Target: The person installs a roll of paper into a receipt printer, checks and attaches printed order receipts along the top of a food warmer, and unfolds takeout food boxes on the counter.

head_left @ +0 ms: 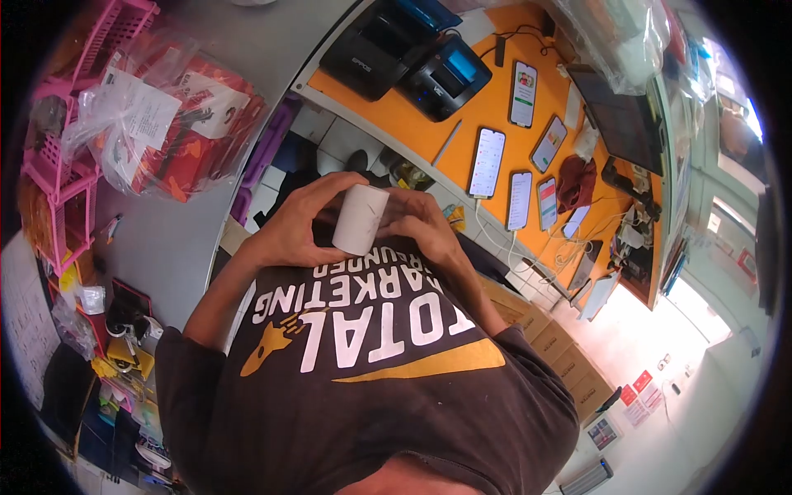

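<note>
A small white paper roll (361, 219) is held up in front of my chest, its side marked with faint thin dark lines. My left hand (307, 216) grips it from the left, fingers at the top end and thumb near the bottom. On the other side, my right hand (419, 221) has its fingers bent round the roll's right edge, with the thumb close against it. The far side of the roll and some right fingertips are hidden.
Two black printers (367, 54) stand on the orange desk (445, 169). Several lit phones (487, 162) with cables lie beside them, near a monitor (615, 115). Plastic-wrapped red packages (190, 124) rest on the grey table (177, 239), next to pink baskets (70, 181). Cardboard boxes (569, 363) stand at right.
</note>
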